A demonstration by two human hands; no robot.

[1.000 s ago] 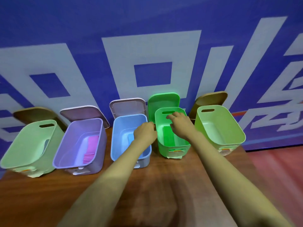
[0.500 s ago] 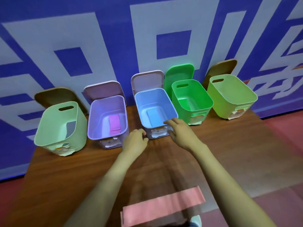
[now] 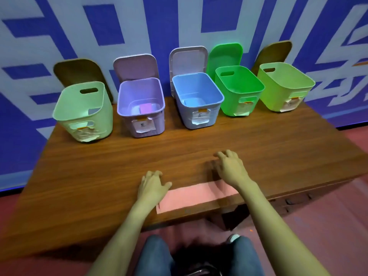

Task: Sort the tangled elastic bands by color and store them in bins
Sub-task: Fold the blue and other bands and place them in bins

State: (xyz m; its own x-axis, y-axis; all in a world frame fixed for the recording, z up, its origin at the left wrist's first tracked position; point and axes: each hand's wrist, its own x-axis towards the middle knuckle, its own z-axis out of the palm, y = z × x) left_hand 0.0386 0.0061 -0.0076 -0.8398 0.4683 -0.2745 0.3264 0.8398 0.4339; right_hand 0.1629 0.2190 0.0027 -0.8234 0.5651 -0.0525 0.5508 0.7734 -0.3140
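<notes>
Your table [image 3: 99, 176] carries a back row of five open bins: a pale green bin [image 3: 103, 116], a lilac bin [image 3: 159, 120], a blue bin [image 3: 183, 116], a bright green bin [image 3: 229, 100] and a lime bin [image 3: 278, 92]. The one loose thing is the pink band [image 3: 195, 196], lying flat along the near edge, well apart from the bins. Expect it to be light, thin and limp. It will likely sag and fold once lifted, and it may cling to the wood, so a flat press will only slide it. Pinch it at a short end or peel up a corner, or draw it off the near edge for a better grip. Your left hand [image 3: 152, 186] sits at its left end, fingers [image 3: 157, 174] loosely bent and holding nothing. Your right hand [image 3: 231, 170] is over the right end, fingers spread and bent, also empty. Whether either touches the band is unclear.
</notes>
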